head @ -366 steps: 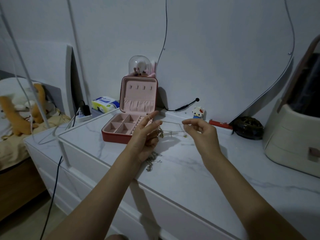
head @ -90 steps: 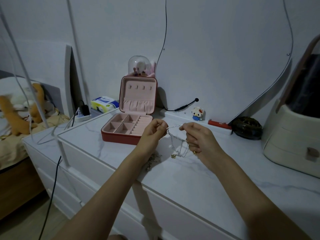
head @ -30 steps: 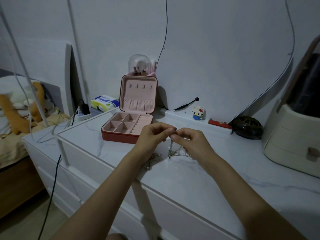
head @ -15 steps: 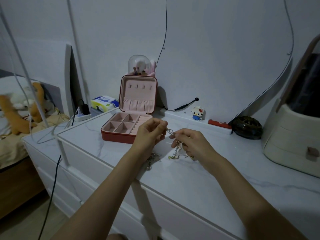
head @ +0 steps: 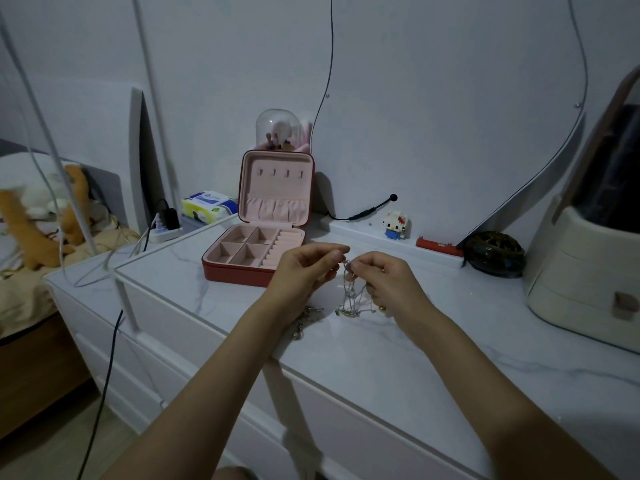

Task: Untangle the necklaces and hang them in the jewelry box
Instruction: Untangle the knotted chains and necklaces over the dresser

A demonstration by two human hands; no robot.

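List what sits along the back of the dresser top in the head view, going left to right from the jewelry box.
jewelry box → block-built cat figure → red bar-shaped thing → dark round openwork thing → cream container

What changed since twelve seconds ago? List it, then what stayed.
The left hand, then open, now pinches the necklace. The right hand has moved in until both hands' fingertips almost meet, so the chain, then stretched level, now hangs bunched. The jewelry box stays open, hooks bare; a second chain stays on the dresser.
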